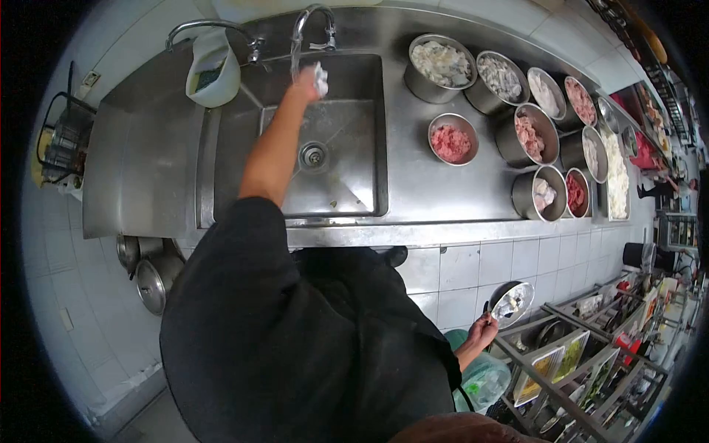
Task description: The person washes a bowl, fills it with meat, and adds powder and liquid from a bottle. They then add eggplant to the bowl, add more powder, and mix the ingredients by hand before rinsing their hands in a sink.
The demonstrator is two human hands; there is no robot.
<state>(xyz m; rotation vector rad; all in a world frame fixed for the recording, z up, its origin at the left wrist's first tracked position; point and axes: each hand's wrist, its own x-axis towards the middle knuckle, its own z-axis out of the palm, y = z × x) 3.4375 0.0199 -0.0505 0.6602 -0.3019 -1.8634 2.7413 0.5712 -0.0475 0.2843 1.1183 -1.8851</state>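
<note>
- The left hand (306, 80) reaches up to the top centre of the frame, closed around a small white crumpled lump (320, 78) — cloth or food, I cannot tell which — and holds it under the curved steel tap (310, 22).
- A thin stream of water runs from that tap down past the hand into the stainless steel sink basin (347, 148), whose round drain (313, 155) sits just below and right of the forearm.
- The right hand (481, 330), at lower right of the frame, grips the handle of a shiny metal ladle-like bowl (513, 301); the fingers wrap the handle fully (what lies in the bowl is too small to tell).
- A second tap (210, 29) arcs at upper left, with a white plastic jug (212, 68) hanging just below it.
- To the right of the sink, on the steel counter (413, 184), stand round metal bowls: one of pink minced meat (452, 140), one of pale chopped food (442, 65), and more running toward the upper right.
- Steel pots (151, 277) sit under the counter at left.
- A green bin with a clear bag (484, 376) stands near the right hand — just below it in the frame.
</note>
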